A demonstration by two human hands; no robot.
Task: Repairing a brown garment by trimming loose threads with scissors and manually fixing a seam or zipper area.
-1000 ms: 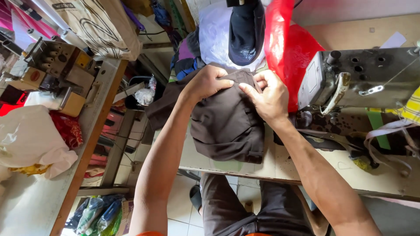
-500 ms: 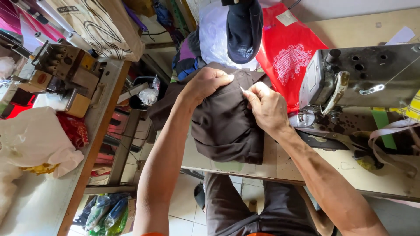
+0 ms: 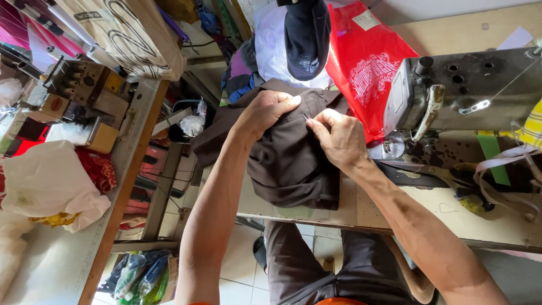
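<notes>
1. Your left hand (image 3: 265,113) is curled shut, gripping the upper edge of the dark brown garment (image 3: 291,164).
2. Your right hand (image 3: 339,138) pinches the same edge just beside it, fingertips (image 3: 312,125) closed on the cloth.
3. The garment lies bunched on the counter (image 3: 395,212), its lower part hanging over the near edge.
4. A grey sewing machine (image 3: 468,93) stands just right of your right hand.
5. A red plastic bag (image 3: 367,68) sits behind the garment, a dark cap (image 3: 307,36) above it.
</notes>
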